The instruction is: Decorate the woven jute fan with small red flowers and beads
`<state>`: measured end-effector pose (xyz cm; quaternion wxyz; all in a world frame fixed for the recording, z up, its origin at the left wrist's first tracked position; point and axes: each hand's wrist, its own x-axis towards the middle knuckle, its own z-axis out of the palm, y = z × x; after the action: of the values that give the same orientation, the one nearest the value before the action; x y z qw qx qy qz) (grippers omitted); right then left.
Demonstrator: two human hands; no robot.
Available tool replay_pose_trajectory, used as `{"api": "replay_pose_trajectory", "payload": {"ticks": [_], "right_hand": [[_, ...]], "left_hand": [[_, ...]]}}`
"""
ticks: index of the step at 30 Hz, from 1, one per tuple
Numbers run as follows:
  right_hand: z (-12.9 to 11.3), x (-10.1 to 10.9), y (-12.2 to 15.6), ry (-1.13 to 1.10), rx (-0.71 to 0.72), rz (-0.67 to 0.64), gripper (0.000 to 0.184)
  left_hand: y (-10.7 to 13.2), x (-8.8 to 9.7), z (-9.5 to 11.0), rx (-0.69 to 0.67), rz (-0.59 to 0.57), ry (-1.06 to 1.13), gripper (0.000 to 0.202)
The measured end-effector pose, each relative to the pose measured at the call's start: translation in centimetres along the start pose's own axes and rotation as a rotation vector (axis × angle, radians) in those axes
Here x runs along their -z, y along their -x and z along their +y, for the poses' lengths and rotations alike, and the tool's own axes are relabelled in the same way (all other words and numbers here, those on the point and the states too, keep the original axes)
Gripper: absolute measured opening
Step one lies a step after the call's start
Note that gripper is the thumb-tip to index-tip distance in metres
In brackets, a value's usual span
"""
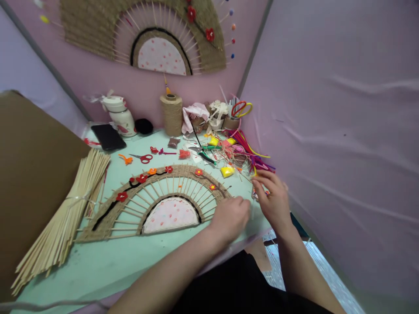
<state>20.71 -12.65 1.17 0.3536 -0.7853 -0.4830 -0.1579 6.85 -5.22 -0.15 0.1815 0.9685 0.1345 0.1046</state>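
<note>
A half-round woven fan of jute and wooden sticks lies on the mint-green table, with small red and orange flowers along its top edge. My left hand rests at the fan's right end, fingers curled into a pinch on something I cannot make out. My right hand sits just to the right, near the table's edge, fingers bent around a small item that is mostly hidden. The two hands are close together, almost touching.
A bundle of wooden sticks lies at the left beside a brown board. Red scissors, a jute spool, a phone, a jar, yellow clay pieces and pipe cleaners crowd the back. A finished fan hangs on the wall.
</note>
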Motion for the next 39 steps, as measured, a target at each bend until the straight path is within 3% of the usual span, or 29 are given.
{"api": "replay_pose_trajectory", "payload": {"ticks": [4, 6, 10, 15, 17, 21, 25, 27, 30, 35, 37, 39], "right_hand": [[0.0, -0.8, -0.7, -0.054, -0.006, -0.002, 0.034], [0.4, -1.4, -1.1, -0.069, -0.015, -0.013, 0.03], [1.4, -2.2, -1.6, -0.072, -0.052, -0.025, 0.025], [2.7, -2.5, -1.5, -0.094, -0.1, -0.04, 0.025], [3.2, -2.4, -1.3, -0.101, -0.118, -0.045, 0.025], [3.6, -2.1, -1.0, -0.114, -0.132, -0.067, 0.025], [2.8, -2.4, -0.9, -0.189, -0.106, -0.046, 0.021], [2.0, -2.9, -1.0, -0.242, -0.078, -0.044, 0.02], [0.3, -4.0, -1.4, -0.325, -0.034, -0.066, 0.02], [-1.7, -4.4, -2.5, -0.392, 0.01, -0.017, 0.019], [-1.7, -4.1, -2.6, -0.4, 0.016, 0.01, 0.019], [-1.5, -3.9, -2.5, -0.403, 0.016, 0.024, 0.019]], "left_hand": [[-2.9, 3.2, -4.2, 0.187, -0.036, -0.068, 0.017], [-4.6, 4.2, -6.6, 0.259, -0.05, -0.094, 0.016], [-7.9, 3.2, -9.1, 0.273, -0.091, -0.097, 0.021], [-11.1, -0.9, -8.5, 0.259, -0.125, -0.075, 0.033], [-12.0, -1.6, -8.2, 0.275, -0.12, -0.071, 0.029], [-11.6, 0.1, -7.6, 0.264, -0.105, -0.058, 0.018], [-8.8, 3.4, -7.6, 0.251, -0.015, -0.012, 0.019], [-7.7, 4.2, -8.0, 0.256, 0.013, 0.028, 0.02], [-7.8, 3.5, -8.5, 0.256, -0.03, 0.022, 0.022], [-10.5, 0.5, -8.3, 0.215, -0.098, 0.024, 0.023], [-11.2, 0.6, -8.6, 0.21, -0.095, 0.027, 0.03], [-11.1, 2.0, -10.0, 0.222, -0.068, 0.014, 0.037]]}}
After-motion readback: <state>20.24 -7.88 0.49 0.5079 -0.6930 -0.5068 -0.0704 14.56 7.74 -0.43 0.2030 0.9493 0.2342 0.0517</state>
